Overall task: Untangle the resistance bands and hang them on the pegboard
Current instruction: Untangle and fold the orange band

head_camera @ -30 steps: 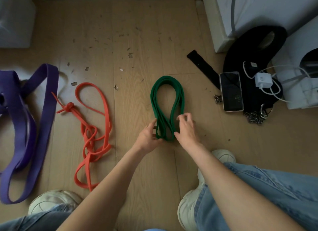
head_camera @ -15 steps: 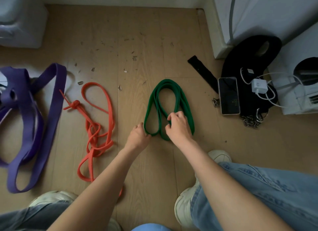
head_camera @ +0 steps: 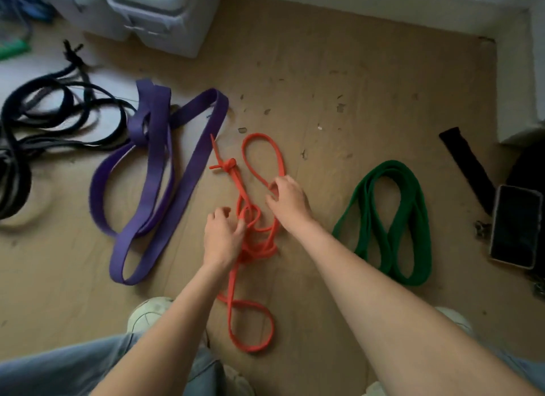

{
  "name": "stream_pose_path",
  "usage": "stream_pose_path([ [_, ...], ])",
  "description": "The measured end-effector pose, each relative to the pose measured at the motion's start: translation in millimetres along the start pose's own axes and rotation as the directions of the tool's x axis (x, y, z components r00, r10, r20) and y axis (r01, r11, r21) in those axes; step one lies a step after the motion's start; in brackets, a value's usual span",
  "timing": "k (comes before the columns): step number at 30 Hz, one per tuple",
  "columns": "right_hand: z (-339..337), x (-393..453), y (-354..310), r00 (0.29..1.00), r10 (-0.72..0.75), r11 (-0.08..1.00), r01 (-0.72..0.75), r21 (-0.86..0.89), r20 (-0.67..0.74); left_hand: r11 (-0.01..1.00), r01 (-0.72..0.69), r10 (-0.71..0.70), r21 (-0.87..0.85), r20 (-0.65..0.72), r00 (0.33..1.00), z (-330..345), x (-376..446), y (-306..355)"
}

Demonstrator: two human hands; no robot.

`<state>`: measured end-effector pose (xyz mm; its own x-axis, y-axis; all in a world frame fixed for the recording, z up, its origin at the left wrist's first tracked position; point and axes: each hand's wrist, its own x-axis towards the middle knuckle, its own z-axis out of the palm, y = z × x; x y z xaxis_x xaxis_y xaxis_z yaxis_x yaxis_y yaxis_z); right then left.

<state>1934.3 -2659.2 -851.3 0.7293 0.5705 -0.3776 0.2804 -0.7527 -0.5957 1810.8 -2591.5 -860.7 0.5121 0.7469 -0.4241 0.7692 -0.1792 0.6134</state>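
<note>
We are at the untangling step, working on the orange resistance band (head_camera: 253, 242), which lies knotted on the wooden floor (head_camera: 339, 106) between the purple band (head_camera: 159, 177) and the folded green band (head_camera: 389, 218). Our left hand (head_camera: 221, 239) pinches a small loop; our right hand (head_camera: 287, 199) grips the strand above. Next, we judge, the loops need drawing apart.

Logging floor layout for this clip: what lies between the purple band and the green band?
In the head view, the knotted orange band lies between the purple band and green band, with both hands on it.
</note>
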Motion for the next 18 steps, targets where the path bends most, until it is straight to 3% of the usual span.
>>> stream_pose_path([
  [3, 20.5, 35.6, -27.0, 0.995, -0.083, 0.992, 0.078, 0.102, 0.047, 0.998, 0.02, -0.017, -0.059, 0.051, 0.999, 6.1, 22.7, -0.6],
  [6, 36.8, 59.4, -44.7, 0.981, -0.104, 0.995, 0.102, 0.024, 0.163, 0.996, 0.01, 0.002, -0.088, 0.129, 0.992, 6.8, 33.0, 0.6],
  [8, 35.4, 63.4, -51.8, 0.988, -0.055, 0.998, 0.05, 0.043, 0.141, 0.979, 0.074, -0.04, -0.19, 0.178, 0.983, -1.1, 33.3, 0.9],
  [10, 20.8, 57.7, -59.1, 0.988, -0.015, 0.985, -0.013, 0.171, 0.157, 0.961, 0.053, 0.002, -0.273, 0.197, 0.98, -12.6, 32.3, 7.0],
  [13, -27.7, 33.5, -75.7, 0.969, -0.111, 0.935, 0.027, 0.354, 0.219, 0.911, -0.093, 0.168, -0.402, 0.155, 0.974, -33.5, 24.6, 35.8],
  [15, -70.4, 7.1, -91.2, 0.968, -0.169, 0.907, 0.08, 0.414, 0.184, 0.868, -0.21, 0.277, -0.45, 0.089, 0.957, -50.1, 12.2, 61.8],
  [18, -135.4, -39.1, -113.5, 0.967, -0.232, 0.855, 0.149, 0.497, 0.108, 0.822, -0.461, 0.481, -0.336, -0.026, 0.876, -82.2, -17.6, 104.5],
])
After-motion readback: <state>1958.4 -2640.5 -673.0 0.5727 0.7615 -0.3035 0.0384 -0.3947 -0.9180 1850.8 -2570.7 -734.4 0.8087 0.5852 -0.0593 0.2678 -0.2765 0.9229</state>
